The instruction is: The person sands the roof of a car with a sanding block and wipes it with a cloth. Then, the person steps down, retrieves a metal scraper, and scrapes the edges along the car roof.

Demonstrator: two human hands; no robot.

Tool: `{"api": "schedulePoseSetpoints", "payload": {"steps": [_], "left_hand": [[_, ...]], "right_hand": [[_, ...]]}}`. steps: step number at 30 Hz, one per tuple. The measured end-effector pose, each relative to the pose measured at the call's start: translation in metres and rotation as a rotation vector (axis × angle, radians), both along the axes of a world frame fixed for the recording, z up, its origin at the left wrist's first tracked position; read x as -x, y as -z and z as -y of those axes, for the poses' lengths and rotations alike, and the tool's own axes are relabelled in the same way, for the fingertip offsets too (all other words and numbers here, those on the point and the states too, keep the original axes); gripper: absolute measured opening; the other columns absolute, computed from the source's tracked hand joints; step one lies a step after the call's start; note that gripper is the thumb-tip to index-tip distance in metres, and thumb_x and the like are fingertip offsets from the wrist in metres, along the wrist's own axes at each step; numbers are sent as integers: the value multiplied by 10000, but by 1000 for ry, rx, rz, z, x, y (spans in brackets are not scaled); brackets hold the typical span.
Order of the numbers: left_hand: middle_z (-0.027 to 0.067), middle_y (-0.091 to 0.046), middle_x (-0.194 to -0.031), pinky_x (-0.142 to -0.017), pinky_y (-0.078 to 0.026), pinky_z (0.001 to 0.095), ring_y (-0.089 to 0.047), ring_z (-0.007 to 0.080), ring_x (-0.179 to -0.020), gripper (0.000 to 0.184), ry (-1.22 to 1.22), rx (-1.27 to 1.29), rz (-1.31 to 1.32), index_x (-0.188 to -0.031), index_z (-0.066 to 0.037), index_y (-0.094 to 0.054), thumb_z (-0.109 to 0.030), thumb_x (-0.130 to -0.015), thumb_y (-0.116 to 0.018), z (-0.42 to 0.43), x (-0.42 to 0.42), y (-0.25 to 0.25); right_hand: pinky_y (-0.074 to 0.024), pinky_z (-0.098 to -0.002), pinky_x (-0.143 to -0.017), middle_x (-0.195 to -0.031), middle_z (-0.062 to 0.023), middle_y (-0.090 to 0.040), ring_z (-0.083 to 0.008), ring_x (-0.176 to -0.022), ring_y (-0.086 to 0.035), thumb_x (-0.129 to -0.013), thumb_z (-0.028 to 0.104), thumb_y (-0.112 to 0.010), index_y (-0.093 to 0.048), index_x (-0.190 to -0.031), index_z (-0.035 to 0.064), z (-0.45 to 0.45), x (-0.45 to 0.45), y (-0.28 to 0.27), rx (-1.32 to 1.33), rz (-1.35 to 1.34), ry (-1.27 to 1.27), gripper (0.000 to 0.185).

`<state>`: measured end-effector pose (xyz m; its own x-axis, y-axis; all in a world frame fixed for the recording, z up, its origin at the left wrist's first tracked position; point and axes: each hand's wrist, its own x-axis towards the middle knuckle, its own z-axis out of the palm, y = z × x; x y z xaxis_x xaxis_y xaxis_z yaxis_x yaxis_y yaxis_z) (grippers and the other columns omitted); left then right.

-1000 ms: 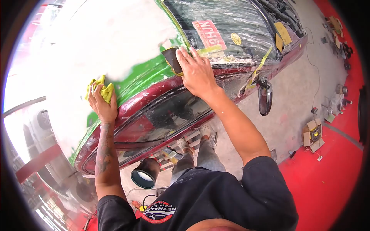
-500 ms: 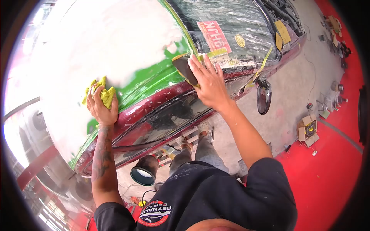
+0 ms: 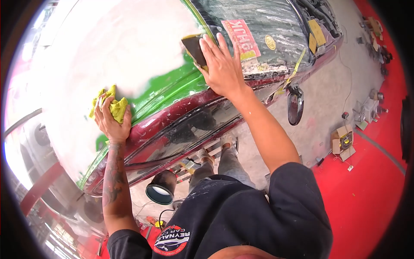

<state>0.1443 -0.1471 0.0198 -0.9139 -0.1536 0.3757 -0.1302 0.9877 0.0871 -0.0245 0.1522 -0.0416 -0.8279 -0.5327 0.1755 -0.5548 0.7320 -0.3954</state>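
Observation:
A crumpled yellow cloth (image 3: 117, 108) is bunched under my left hand (image 3: 112, 126), whose fingers curl over it against the car roof (image 3: 108, 52). The roof is whitish, with bright green showing along its side. My right hand (image 3: 224, 71) lies near the roof's front edge by the windshield, fingers stretched out. Beneath it, a dark sheet of sandpaper (image 3: 194, 48) with a yellowish edge sticks out on the thumb side, pressed to the surface. The palm hides the rest of the sheet.
The windshield (image 3: 267, 26) carries a red and white sticker (image 3: 241, 36). A side mirror (image 3: 295, 105) juts out at right. Below the maroon roof rail (image 3: 172, 113) stands a dark bucket (image 3: 161, 187). An open cardboard box (image 3: 343, 142) sits on the floor.
My right hand has slid up and left with the sandpaper, farther onto the roof. My left hand stays on the cloth, nearly unmoved.

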Motion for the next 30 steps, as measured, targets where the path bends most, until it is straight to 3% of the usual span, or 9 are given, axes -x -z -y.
{"api": "schedulePoseSetpoints", "payload": {"steps": [6, 10, 12, 17, 20, 23, 30], "left_hand": [[197, -563, -1336, -1079, -342, 508, -494, 408, -1263, 501, 15, -10, -6, -1242, -74, -562, -260, -812, -739, -1, 4, -3], [199, -565, -1333, -1080, -341, 509, -497, 411, -1259, 488, 30, -23, -14, -1234, -74, -566, -254, -813, -737, -1, 4, -3], [199, -567, -1330, -1081, -341, 509, -497, 410, -1259, 486, 29, -18, -10, -1231, -75, -568, -251, -811, -738, -1, 3, -3], [158, -563, -1345, -1065, -338, 505, -484, 379, -1286, 508, 14, -32, -7, -1221, -110, -575, -336, -796, -738, 7, 1, 4], [160, -563, -1343, -1059, -340, 505, -483, 377, -1289, 509, 6, -23, -1, -1224, -116, -579, -339, -796, -739, 4, 4, 1], [186, -576, -1324, -1085, -339, 511, -498, 404, -1261, 480, 14, -28, -4, -1213, -80, -578, -239, -790, -741, 0, 4, -3], [150, -549, -1354, -1035, -350, 496, -499, 363, -1262, 533, -35, -4, -3, -1219, -138, -589, -350, -757, -746, 5, 2, 3]], "right_hand": [[-190, -645, -1170, -1602, -113, -335, -354, -1493, -267, -896, 354, -675, -356, -1520, 56, -26, -47, -8, -28, 148, -5, 762], [-197, -652, -1161, -1601, -118, -338, -357, -1493, -266, -901, 364, -669, -365, -1513, 48, -9, -13, 0, -36, 29, -26, 753], [-152, -597, -1194, -1606, -92, -337, -350, -1496, -260, -967, 392, -577, -384, -1518, 71, -1, 0, 2, -1, 38, -2, 667], [-210, -625, -1175, -1608, -113, -328, -378, -1488, -268, -891, 388, -673, -362, -1522, 56, -36, -56, -13, -131, 166, -39, 778], [-207, -622, -1177, -1613, -109, -321, -372, -1491, -262, -901, 382, -666, -363, -1522, 59, -16, -22, -6, -42, 58, -43, 763], [-203, -614, -1182, -1611, -107, -323, -364, -1494, -259, -910, 378, -662, -364, -1520, 57, 11, 19, 4, 8, 18, -21, 751], [-188, -619, -1191, -1630, -111, -285, -357, -1511, -226, -925, 474, -622, -311, -1556, 90, -22, -27, -1, -127, 79, -70, 801]]}}
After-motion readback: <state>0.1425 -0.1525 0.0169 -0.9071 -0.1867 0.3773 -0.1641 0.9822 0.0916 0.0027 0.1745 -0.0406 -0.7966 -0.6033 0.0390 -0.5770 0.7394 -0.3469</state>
